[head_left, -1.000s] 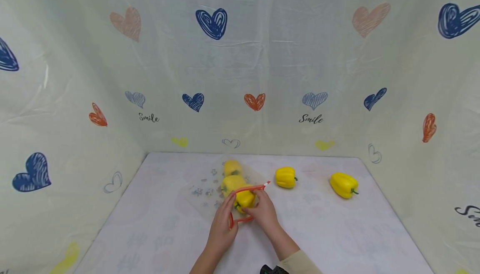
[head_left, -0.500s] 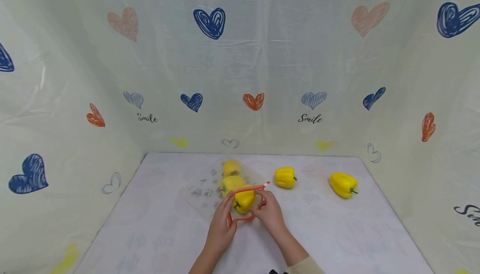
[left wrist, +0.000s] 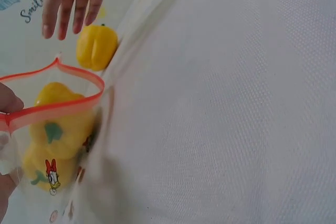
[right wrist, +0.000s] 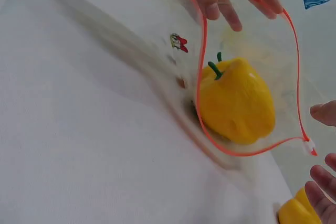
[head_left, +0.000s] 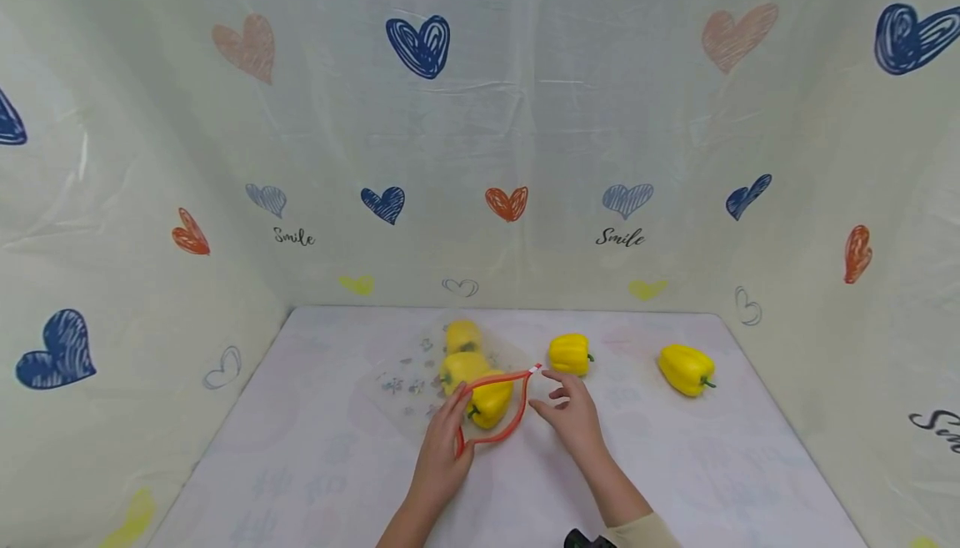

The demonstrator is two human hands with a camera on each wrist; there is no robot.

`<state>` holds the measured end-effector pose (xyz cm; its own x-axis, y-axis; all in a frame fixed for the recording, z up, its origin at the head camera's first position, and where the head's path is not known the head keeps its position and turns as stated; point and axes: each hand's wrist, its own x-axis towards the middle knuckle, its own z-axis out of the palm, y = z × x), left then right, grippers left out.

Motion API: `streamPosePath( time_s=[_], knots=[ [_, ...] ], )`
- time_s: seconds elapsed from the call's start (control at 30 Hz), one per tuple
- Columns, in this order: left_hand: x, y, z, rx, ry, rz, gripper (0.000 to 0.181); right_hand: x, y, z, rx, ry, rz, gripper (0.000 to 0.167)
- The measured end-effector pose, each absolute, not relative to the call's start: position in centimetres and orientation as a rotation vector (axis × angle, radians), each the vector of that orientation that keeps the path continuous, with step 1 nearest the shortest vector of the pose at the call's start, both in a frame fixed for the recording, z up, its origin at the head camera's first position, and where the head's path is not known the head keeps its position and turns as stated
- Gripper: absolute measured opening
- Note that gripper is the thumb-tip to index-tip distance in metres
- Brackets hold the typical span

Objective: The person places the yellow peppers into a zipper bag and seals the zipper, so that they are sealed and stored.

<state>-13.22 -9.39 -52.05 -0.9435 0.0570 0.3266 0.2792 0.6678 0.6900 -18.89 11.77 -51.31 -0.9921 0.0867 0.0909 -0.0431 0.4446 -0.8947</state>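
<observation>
1. Sheeting (head_left: 480, 131) printed with hearts (head_left: 507, 203) surrounded the table, "Smile" (head_left: 620, 237) legible on it.
2. White table (head_left: 675, 465) bore everything.
3. Clear bag (head_left: 405, 364) lay centrally on it, mouth gaping, cartoon duck (left wrist: 52, 174) printed outside.
4. Right hand (head_left: 576, 419), at the red rim (head_left: 517, 416) half a second earlier, had come away, fingers loose and holding nothing; left hand (head_left: 442, 452) still gripped the rim, hiding part of it.
5. Three yellow peppers (head_left: 491, 402) sat inside; one loose pepper (head_left: 569, 354) lay just beyond the right hand, another pepper (head_left: 686, 370) farther right.
6. White slider (right wrist: 310, 145) tipped the rim's corner.

Translucent plastic bag (head_left: 411, 396), glossy peppers (head_left: 686, 369)
</observation>
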Motion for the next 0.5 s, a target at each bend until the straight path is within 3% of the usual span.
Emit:
streamPosePath(
  time_s=[0.5],
  knots=[
    [-13.9,-9.5,-51.3,-0.359,-2.757,-1.139,0.082,-21.0,16.4,-51.1,-0.005,-2.517,1.502,0.053]
  ],
)
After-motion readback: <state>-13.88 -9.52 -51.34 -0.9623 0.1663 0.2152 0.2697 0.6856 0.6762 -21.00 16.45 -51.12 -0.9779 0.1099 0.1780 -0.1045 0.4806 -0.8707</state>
